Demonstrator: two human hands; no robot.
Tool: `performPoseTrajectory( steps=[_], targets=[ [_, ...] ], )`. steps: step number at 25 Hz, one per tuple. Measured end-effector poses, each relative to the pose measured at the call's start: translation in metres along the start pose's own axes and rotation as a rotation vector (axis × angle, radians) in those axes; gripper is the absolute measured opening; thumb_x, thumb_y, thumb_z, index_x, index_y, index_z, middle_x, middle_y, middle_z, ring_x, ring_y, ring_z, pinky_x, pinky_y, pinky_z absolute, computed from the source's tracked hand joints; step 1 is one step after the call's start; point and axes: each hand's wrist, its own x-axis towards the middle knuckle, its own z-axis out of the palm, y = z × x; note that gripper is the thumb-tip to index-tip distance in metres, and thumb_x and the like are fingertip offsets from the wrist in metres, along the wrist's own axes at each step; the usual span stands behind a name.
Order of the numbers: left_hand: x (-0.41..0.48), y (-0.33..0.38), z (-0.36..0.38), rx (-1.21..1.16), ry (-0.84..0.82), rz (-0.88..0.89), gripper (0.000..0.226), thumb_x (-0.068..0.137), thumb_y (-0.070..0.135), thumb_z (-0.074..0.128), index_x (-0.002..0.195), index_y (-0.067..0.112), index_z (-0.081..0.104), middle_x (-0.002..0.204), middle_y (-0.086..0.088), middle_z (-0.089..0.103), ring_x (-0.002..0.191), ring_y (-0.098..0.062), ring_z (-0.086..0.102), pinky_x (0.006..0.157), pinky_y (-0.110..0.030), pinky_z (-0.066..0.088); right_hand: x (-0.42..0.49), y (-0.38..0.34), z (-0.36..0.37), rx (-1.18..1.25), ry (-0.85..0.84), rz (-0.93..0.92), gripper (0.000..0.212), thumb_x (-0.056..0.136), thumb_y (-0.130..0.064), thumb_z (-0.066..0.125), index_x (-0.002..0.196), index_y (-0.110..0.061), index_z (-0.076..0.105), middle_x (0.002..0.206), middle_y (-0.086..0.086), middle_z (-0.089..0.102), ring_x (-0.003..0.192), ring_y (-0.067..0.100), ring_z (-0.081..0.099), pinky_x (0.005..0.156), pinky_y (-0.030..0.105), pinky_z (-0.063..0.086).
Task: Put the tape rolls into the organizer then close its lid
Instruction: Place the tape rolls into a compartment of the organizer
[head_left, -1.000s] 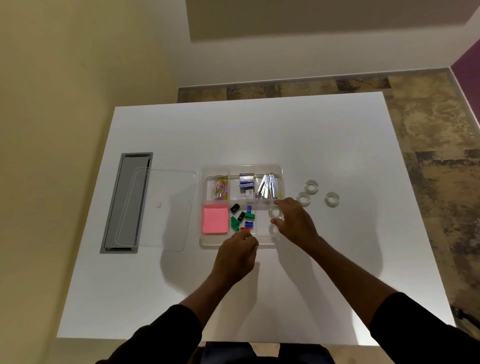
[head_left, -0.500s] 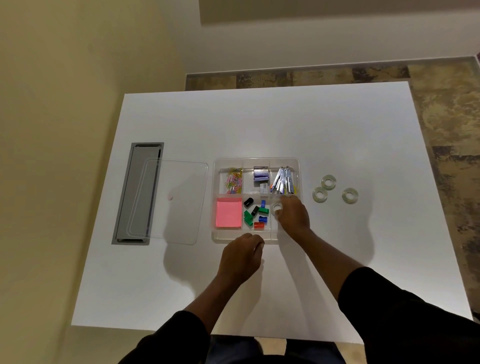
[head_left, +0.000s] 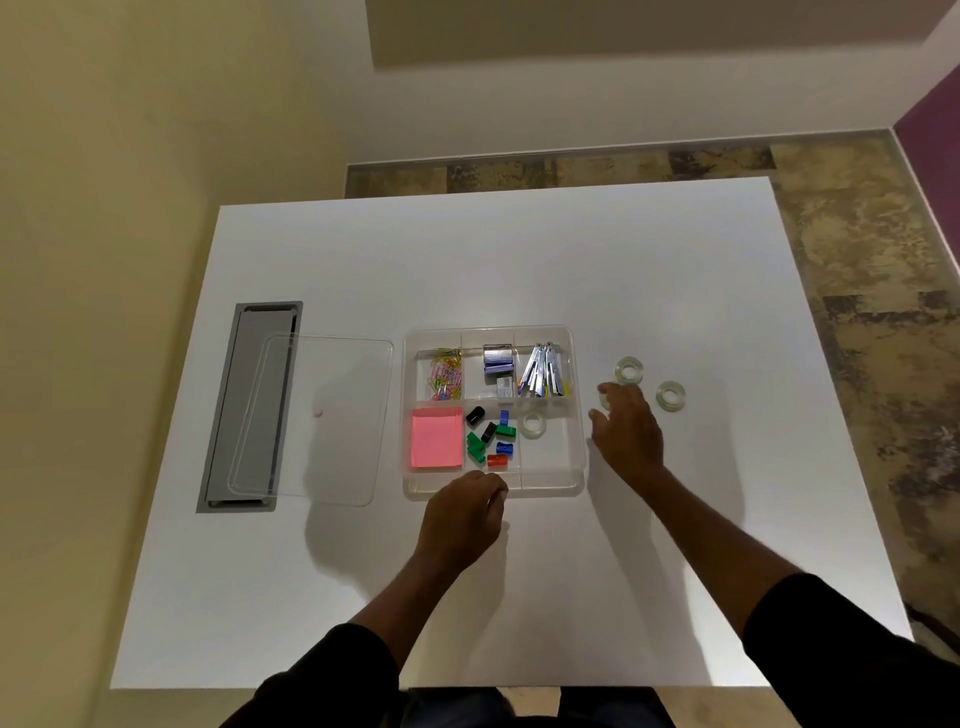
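The clear organizer (head_left: 578, 415) sits open mid-table. One clear tape roll (head_left: 533, 425) lies in its lower right compartment. Two more tape rolls (head_left: 629, 370) (head_left: 670, 396) lie on the table to the organizer's right. A third roll (head_left: 604, 399) shows partly under my right hand's fingertips. My right hand (head_left: 628, 439) is just right of the organizer with fingers spread and holds nothing. My left hand (head_left: 462, 519) rests with curled fingers at the organizer's front rim. The clear lid (head_left: 311, 421) lies flat to the organizer's left.
The other compartments hold paper clips (head_left: 444, 374), staple boxes (head_left: 498, 361), metal clips (head_left: 543, 370), a pink sticky pad (head_left: 436, 437) and small coloured pieces (head_left: 491, 439). A grey cable hatch (head_left: 249, 395) lies partly under the lid. The white table (head_left: 519, 260) ends near my body.
My right hand left a tape roll in the lower right compartment and moved right, out of the organizer, onto the nearest roll on the table. My left hand stayed at the front rim.
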Motion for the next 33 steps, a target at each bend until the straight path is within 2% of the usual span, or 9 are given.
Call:
performPoseTrajectory(
  steps=[3, 5, 9, 14, 20, 23, 25, 28, 33],
  targets=[
    [0.000, 0.003, 0.000, 0.011, -0.001, 0.009, 0.022, 0.109, 0.025, 0.058, 0.111, 0.013, 0.077, 0.097, -0.005, 0.078, 0.082, -0.019, 0.070, 0.075, -0.038, 0.062, 0.007, 0.025, -0.012, -0.253, -0.240, 0.049, 0.060, 0.096, -0.023, 0.073, 0.151, -0.019, 0.049, 0.141, 0.018, 0.049, 0.132, 0.040, 0.055, 0.096, 0.054, 0.060],
    [0.000, 0.006, 0.001, 0.013, -0.005, 0.013, 0.022, 0.108, 0.024, 0.058, 0.110, 0.013, 0.077, 0.096, -0.005, 0.078, 0.082, -0.019, 0.070, 0.074, -0.038, 0.062, 0.008, 0.033, -0.014, -0.341, -0.305, 0.011, 0.061, 0.097, -0.027, 0.072, 0.151, -0.019, 0.047, 0.142, 0.017, 0.048, 0.132, 0.039, 0.055, 0.097, 0.054, 0.060],
    [-0.002, 0.008, 0.004, 0.012, -0.023, 0.005, 0.023, 0.109, 0.025, 0.057, 0.111, 0.013, 0.077, 0.098, -0.005, 0.079, 0.083, -0.019, 0.071, 0.076, -0.039, 0.063, 0.000, 0.039, -0.008, -0.359, -0.250, -0.034, 0.039, 0.097, -0.025, 0.072, 0.131, -0.009, 0.064, 0.135, 0.011, 0.056, 0.125, 0.032, 0.059, 0.087, 0.044, 0.062],
    [-0.004, 0.013, 0.005, 0.016, -0.025, 0.001, 0.023, 0.108, 0.025, 0.056, 0.111, 0.014, 0.076, 0.097, -0.005, 0.078, 0.083, -0.019, 0.071, 0.076, -0.040, 0.064, -0.008, 0.046, -0.003, -0.405, -0.278, -0.152, 0.020, 0.104, -0.013, 0.061, 0.122, -0.007, 0.065, 0.129, 0.009, 0.063, 0.119, 0.028, 0.061, 0.088, 0.037, 0.061],
    [-0.004, 0.017, 0.006, 0.010, -0.018, 0.007, 0.022, 0.109, 0.024, 0.057, 0.110, 0.013, 0.076, 0.096, -0.006, 0.078, 0.083, -0.020, 0.071, 0.077, -0.041, 0.065, -0.012, 0.031, -0.007, -0.157, -0.117, -0.132, 0.025, 0.096, -0.013, 0.073, 0.117, -0.001, 0.066, 0.120, 0.018, 0.067, 0.111, 0.038, 0.063, 0.084, 0.042, 0.055],
    [-0.006, 0.017, 0.007, 0.011, -0.020, 0.005, 0.023, 0.109, 0.024, 0.057, 0.111, 0.013, 0.076, 0.098, -0.005, 0.078, 0.084, -0.019, 0.071, 0.079, -0.039, 0.064, -0.016, 0.010, -0.005, -0.064, -0.059, -0.197, 0.040, 0.094, -0.014, 0.077, 0.130, -0.005, 0.062, 0.127, 0.016, 0.066, 0.116, 0.036, 0.063, 0.089, 0.045, 0.059],
    [-0.009, 0.016, 0.007, 0.009, -0.014, 0.001, 0.022, 0.109, 0.025, 0.057, 0.111, 0.014, 0.076, 0.098, -0.004, 0.078, 0.084, -0.018, 0.071, 0.079, -0.038, 0.064, -0.019, -0.007, 0.000, -0.022, -0.101, -0.269, 0.052, 0.094, -0.015, 0.079, 0.141, -0.006, 0.058, 0.134, 0.015, 0.065, 0.120, 0.032, 0.064, 0.093, 0.040, 0.061],
    [-0.012, 0.015, 0.006, 0.018, -0.011, -0.004, 0.023, 0.109, 0.026, 0.056, 0.112, 0.015, 0.076, 0.099, -0.004, 0.078, 0.084, -0.017, 0.071, 0.078, -0.035, 0.063, -0.018, -0.029, 0.013, -0.103, -0.195, -0.387, 0.049, 0.096, -0.012, 0.076, 0.142, -0.007, 0.058, 0.140, 0.013, 0.063, 0.122, 0.028, 0.066, 0.096, 0.034, 0.061],
    [-0.016, 0.012, 0.007, 0.022, -0.014, -0.028, 0.024, 0.110, 0.025, 0.054, 0.111, 0.013, 0.076, 0.100, -0.006, 0.078, 0.084, -0.019, 0.071, 0.078, -0.034, 0.063, -0.014, -0.048, 0.031, -0.221, -0.276, -0.393, 0.051, 0.100, -0.017, 0.073, 0.146, -0.006, 0.055, 0.147, 0.015, 0.058, 0.131, 0.027, 0.062, 0.104, 0.038, 0.061]
  ],
)
